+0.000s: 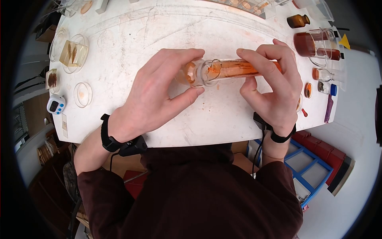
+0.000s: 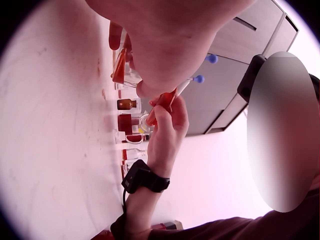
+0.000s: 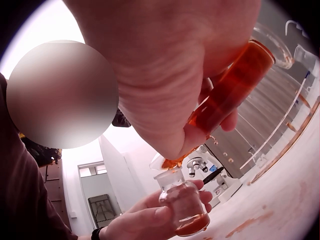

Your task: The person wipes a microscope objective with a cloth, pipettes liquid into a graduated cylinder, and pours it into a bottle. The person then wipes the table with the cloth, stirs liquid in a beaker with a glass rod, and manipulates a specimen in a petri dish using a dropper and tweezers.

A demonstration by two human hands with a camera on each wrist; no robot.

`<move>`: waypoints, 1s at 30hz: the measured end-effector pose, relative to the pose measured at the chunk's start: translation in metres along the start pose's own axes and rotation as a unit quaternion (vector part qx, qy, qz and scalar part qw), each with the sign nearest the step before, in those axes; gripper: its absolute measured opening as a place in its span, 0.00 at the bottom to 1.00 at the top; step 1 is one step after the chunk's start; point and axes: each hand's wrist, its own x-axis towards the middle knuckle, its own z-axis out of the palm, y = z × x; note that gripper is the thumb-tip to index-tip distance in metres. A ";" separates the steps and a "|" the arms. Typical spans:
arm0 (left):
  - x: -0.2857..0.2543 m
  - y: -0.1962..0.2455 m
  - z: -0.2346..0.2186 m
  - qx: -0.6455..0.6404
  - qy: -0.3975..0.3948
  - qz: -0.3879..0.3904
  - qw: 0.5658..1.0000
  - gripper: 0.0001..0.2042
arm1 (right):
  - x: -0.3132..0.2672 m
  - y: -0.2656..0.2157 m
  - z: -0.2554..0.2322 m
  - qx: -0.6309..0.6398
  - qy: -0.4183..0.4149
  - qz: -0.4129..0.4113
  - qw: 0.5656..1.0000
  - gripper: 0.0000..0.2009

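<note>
My left hand (image 1: 153, 85) holds a small clear glass bottle (image 1: 188, 74) between thumb and fingers. In the right wrist view the bottle (image 3: 184, 204) is tilted, with a little orange liquid at its bottom. The fingers and thumb of my right hand (image 1: 274, 75) grip a clear glass cylinder (image 1: 234, 68) of orange-red liquid. It lies tipped toward the left hand, its lip at the bottle's mouth, and orange liquid shows at that lip (image 3: 172, 163). In the left wrist view my left hand covers most of the bottle.
Petri dishes (image 1: 82, 95), a block in a dish (image 1: 73, 53) and a timer (image 1: 56, 104) are at the left. A brown bottle (image 1: 297, 21), a beaker of red liquid (image 1: 305, 44) and small jars stand at the right. A rack (image 1: 254, 8) of small vessels is at the back.
</note>
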 end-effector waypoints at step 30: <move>-0.003 0.007 -0.004 -0.032 0.027 0.027 0.999 0.31 | 0.004 -0.006 -0.005 0.120 0.046 0.063 0.990 0.23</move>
